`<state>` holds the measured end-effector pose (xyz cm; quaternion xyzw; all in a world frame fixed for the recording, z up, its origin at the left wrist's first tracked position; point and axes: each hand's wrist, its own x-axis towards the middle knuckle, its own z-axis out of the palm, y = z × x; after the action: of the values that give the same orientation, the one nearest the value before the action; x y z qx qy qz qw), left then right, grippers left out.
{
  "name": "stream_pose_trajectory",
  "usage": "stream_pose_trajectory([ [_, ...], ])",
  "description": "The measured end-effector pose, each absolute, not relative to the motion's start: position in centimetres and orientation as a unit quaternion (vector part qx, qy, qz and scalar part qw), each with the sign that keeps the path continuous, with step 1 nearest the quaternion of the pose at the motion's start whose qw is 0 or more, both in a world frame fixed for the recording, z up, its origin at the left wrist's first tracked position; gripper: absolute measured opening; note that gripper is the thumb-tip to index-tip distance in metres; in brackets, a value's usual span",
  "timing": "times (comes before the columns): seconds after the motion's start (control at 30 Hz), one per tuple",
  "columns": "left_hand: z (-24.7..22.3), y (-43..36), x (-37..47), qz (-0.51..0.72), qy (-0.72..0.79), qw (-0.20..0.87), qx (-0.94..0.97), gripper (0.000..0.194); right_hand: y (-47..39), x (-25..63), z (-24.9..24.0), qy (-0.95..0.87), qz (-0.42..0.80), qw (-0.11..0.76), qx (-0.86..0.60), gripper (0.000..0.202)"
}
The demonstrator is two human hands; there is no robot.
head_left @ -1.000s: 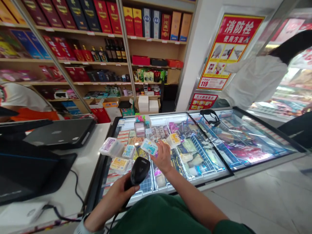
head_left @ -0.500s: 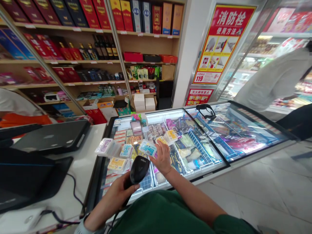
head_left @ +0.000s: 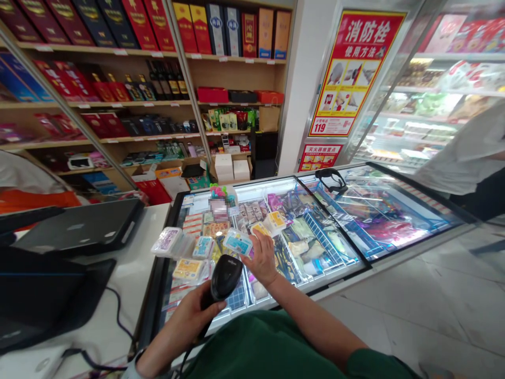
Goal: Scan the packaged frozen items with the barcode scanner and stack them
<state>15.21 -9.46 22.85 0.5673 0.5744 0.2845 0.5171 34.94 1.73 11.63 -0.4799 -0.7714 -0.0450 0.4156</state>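
My left hand (head_left: 194,311) is wrapped round the handle of a black handheld scanner (head_left: 226,275), its head pointing up and away from me. In my right hand (head_left: 261,258) is a clear box with a blue label (head_left: 238,241), gripped at its right end just beyond the scanner. Past my right fingertips lie yellow-labelled boxes (head_left: 275,222) on the freezer's glass top. Left of the scanner, more boxes rest on the glass: a purple-labelled one (head_left: 167,240), a blue-labelled one (head_left: 203,247) and a yellow-labelled one (head_left: 188,269).
A glass-topped freezer (head_left: 347,271) spans the middle, with a black strap-like object (head_left: 331,180) on it. At left, a white counter (head_left: 136,263) bears a black laptop-like device (head_left: 84,223). One person (head_left: 469,152) stands at right; another's sleeve shows at left.
The person at the right has moved further right. The whole view has shifted slightly. Both my hands keep their holds on the scanner and the blue-labelled box.
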Motion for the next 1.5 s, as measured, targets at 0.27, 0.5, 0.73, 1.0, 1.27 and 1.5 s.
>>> stream_pose_trajectory([
  [0.27, 22.9, -9.5, 15.2, 0.279, 0.574, 0.515, 0.573, 0.043, 1.7, 35.0, 11.7, -0.766, -0.064, 0.444, -0.461, 0.055],
  [0.5, 22.3, -9.5, 15.2, 0.279, 0.571, 0.525, 0.566, 0.045, 1.9, 35.1, 11.9, -0.765, -0.072, 0.466, -0.438, 0.053],
  [0.73, 23.1, -9.2, 15.4, 0.272, 0.582, 0.519, 0.563, 0.047, 1.7, 35.1, 11.5, -0.762, -0.044, 0.457, -0.456, 0.057],
  [1.0, 23.1, -9.5, 15.3, 0.258, 0.597, 0.529, 0.545, 0.053, 2.6, 36.5, 9.8, -0.651, 0.089, 0.392, -0.644, 0.059],
  [1.27, 22.2, -9.7, 14.6, 0.262, 0.597, 0.522, 0.55, 0.05, 5.5, 38.2, 8.3, -0.579, 0.13, 0.282, -0.754, 0.061],
  [1.5, 22.4, -9.7, 14.6, 0.262, 0.598, 0.524, 0.548, 0.045, 6.8, 37.5, 7.6, -0.58, 0.151, 0.219, -0.77, 0.063],
])
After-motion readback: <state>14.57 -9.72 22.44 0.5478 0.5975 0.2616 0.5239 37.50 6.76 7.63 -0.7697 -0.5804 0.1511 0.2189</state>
